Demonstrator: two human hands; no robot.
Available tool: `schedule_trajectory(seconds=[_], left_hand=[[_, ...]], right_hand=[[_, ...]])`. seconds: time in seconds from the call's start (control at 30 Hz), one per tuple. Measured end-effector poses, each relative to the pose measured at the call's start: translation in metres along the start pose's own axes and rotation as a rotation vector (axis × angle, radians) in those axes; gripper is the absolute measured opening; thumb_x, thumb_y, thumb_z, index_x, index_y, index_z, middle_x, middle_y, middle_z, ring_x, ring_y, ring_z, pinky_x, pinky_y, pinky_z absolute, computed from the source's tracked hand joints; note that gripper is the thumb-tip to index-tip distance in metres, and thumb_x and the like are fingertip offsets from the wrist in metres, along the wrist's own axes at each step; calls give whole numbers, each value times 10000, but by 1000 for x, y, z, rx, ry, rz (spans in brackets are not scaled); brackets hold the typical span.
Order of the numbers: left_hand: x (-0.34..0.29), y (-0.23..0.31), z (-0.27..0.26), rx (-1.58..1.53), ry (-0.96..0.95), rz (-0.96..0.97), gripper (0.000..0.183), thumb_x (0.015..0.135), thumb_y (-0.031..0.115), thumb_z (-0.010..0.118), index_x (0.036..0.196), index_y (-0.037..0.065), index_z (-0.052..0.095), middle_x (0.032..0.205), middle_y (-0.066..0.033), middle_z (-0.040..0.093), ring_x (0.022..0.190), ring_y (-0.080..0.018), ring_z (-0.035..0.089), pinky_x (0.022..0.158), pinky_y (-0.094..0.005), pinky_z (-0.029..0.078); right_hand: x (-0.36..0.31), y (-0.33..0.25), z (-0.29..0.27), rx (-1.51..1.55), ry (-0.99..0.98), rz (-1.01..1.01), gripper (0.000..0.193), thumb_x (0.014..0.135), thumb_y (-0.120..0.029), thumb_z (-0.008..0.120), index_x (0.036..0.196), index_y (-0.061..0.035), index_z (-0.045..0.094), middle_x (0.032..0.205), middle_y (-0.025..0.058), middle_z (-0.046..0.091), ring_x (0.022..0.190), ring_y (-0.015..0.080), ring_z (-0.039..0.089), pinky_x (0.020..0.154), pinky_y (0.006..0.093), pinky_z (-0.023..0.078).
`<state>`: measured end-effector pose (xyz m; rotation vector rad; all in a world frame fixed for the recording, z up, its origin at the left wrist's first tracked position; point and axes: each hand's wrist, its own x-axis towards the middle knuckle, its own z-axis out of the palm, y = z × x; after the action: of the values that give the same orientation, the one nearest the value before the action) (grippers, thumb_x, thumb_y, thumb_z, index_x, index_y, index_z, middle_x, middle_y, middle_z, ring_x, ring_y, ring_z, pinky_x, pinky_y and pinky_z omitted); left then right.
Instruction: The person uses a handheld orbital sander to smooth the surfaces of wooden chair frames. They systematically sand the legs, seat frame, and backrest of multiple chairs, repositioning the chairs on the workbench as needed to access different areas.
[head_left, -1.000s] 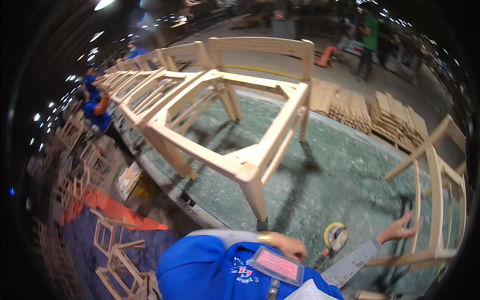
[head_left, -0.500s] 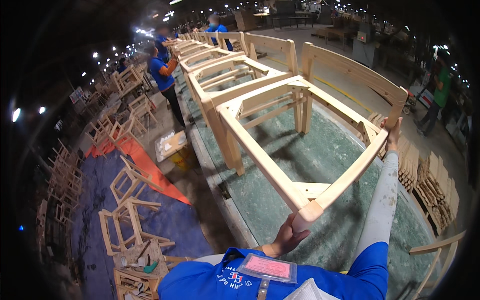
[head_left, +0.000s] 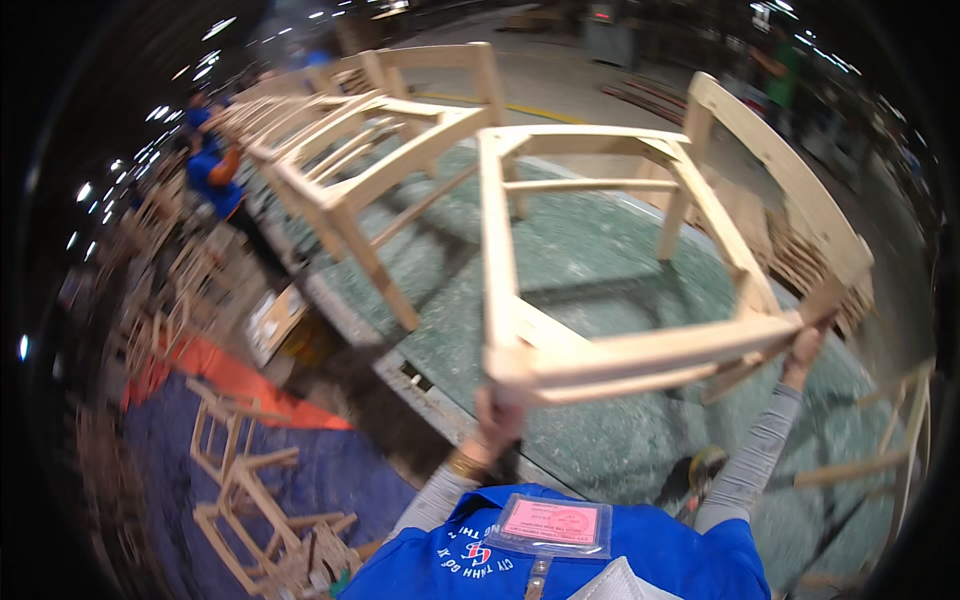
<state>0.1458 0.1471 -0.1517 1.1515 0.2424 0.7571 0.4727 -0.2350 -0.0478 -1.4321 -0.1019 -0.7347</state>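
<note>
Both my hands grip a bare wooden chair frame [head_left: 640, 355] over the green worktable [head_left: 590, 455]. Its seat opening has no panel, and corner blocks brace the inside. My left hand [head_left: 497, 418] is closed round the near left corner, at the top of a leg. At the near right, my right hand [head_left: 806, 352] holds the back post below the curved backrest. The frame stands apart from the neighbouring wooden chair frame [head_left: 400, 185] and slants. Motion blurs its near corner, and the wood hides part of my fingers.
More chair frames line the table toward the far left, where people in blue [head_left: 215, 185] stand. Wooden chair parts [head_left: 850, 468] lie at the right. Below the table's left edge, small frames [head_left: 245, 480] rest on a blue sheet [head_left: 350, 470] beside an orange one [head_left: 250, 385].
The held chair frame has swung away from the row, opening a gap to the neighbouring frame. My view has turned, and both hands keep their grip.
</note>
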Motion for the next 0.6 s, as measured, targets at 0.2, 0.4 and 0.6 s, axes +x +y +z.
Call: schedule_trajectory(seconds=[0.2,0.4,0.6], left_hand=[[149,121,-3,200,139,-2,586,917,529,439,1195,13,446,922,-39,548,833,-156,547,709,-288,477],[259,145,17,284,-140,169,556,926,528,426,1043,3,568,818,12,533,757,-78,482,676,-239,411],[304,152,63,476,-161,238,609,928,529,424,1078,-34,601,902,-40,595,809,-121,522,732,-258,427]], right_hand=[[-53,-136,59,-495,-97,-459,428,990,-297,352,1152,59,526,1085,178,610,985,239,569,864,313,432],[-76,-149,39,-373,-50,-240,404,919,-371,505,1051,-4,610,932,150,625,862,271,578,783,357,445],[-227,-8,-122,-1544,227,476,773,752,-385,682,1391,-176,299,1345,255,344,1208,428,366,987,541,290]])
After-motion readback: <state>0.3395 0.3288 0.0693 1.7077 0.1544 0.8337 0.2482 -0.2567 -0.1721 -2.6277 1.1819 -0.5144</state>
